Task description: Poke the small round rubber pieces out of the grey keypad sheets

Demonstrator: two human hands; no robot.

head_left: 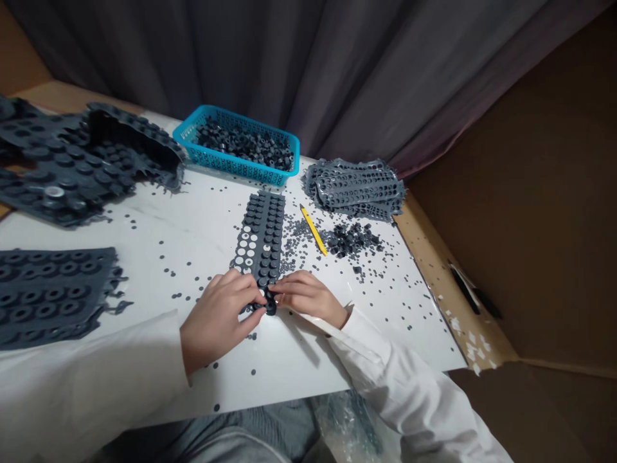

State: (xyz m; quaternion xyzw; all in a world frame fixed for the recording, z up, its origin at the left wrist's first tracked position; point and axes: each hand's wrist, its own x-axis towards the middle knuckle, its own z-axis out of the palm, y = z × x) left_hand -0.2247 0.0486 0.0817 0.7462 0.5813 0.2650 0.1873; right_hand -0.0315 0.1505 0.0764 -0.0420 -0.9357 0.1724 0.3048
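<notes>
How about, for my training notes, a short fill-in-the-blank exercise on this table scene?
1. The basket of dark rubber pieces is ____.
2. The left hand and right hand meet at the ____ end of the studded strip.
3. In this view, the punched sheets lie to the ____ of that strip.
4. The person's sleeves are ____.

Missing words: blue; near; right; white.

No words, labels, brands, numbers or signs are showing legibly anywhere in this view, neither on the perforated dark rubber strip (258,235), nor on the blue plastic basket (226,157), nor on the yellow pencil (313,230).
</notes>
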